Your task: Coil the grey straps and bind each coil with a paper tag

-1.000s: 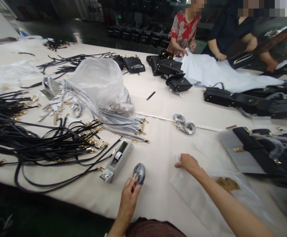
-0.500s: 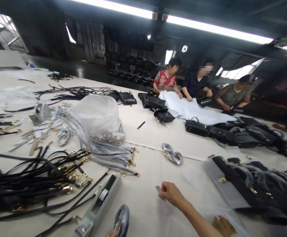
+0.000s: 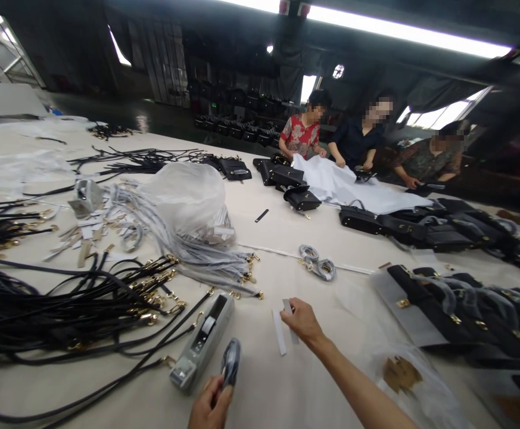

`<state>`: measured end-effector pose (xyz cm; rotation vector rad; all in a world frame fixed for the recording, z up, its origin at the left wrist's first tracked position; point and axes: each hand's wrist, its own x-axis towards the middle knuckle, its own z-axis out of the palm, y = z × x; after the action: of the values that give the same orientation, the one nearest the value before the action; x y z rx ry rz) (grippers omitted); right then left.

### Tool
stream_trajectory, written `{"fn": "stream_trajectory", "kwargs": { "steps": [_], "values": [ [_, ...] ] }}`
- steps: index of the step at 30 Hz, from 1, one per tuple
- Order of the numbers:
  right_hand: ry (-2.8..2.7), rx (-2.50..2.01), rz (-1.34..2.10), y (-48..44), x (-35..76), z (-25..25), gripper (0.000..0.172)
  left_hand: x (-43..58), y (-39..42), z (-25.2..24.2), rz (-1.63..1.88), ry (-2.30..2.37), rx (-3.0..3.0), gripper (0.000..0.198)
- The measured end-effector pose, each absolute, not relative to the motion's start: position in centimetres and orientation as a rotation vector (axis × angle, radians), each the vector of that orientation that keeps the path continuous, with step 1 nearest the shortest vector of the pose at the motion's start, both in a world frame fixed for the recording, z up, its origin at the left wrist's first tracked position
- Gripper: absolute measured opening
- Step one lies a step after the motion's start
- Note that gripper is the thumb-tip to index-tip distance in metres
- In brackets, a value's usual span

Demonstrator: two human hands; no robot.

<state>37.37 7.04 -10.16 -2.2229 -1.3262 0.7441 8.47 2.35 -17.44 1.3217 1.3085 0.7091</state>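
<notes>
Labels and lettering: small green sign (image 3: pixel 214 106) in the dark background, too small to read; gold fittings on the black bags (image 3: pixel 442 307), any marking too fine to make out.

Hands: two, well apart. Left hand (image 3: pixel 210 404), closed on a plastic-wrapped coil (image 3: pixel 231 362), held near the front edge just right of the tape dispenser (image 3: pixel 211 341). Right hand (image 3: pixel 303 320), thumb and fingers pinched on a pale strip (image 3: pixel 287 306), above the bench (image 3: pixel 266 390).

Loose strip (image 3: pixel 278 333): white, one, just beside the right hand.

Wrapped coils (image 3: pixel 317 261): two, side by side, beyond the right hand.

Straps: black straps (image 3: pixel 76 304), heaped at left, gold clasps; wrapped straps (image 3: pixel 197 259), bundled against a clear plastic bag (image 3: pixel 183 193).

Black tab (image 3: pixel 262 215): one, mid-bench.

Co-workers: three, across the bench, by a white sheet (image 3: pixel 362 189).

Changes from half a second ago: loose strip now visible left of the right hand; coil turned more edge-on; more of the left hand and dispenser in view, the camera's view having shifted slightly.
</notes>
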Motion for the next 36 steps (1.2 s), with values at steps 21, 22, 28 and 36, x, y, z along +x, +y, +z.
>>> {"fn": "stream_trajectory", "kwargs": {
  "steps": [21, 22, 28, 36],
  "values": [
    [-0.767, -1.656, 1.58, -0.7, 26.8, -7.7, 0.049, 6.2, 4.0, -12.4, 0.495, 0.862, 0.545, 0.047],
    [-0.733, -1.675, 1.555, -0.9, 26.5, -8.0, 0.048, 6.1, 4.0, -12.2, 0.489, 0.873, 0.589, 0.046],
    [-0.506, -1.729, 1.304, -2.2, 23.0, -9.9, 0.042, 5.5, 3.7, -10.8, 0.368, 0.921, 0.923, 0.035],
    [-0.174, -1.296, 1.478, -5.1, 19.9, -10.7, 0.048, 4.4, 3.9, -10.1, 0.328, 0.908, 1.547, 0.018]
  ]
}}
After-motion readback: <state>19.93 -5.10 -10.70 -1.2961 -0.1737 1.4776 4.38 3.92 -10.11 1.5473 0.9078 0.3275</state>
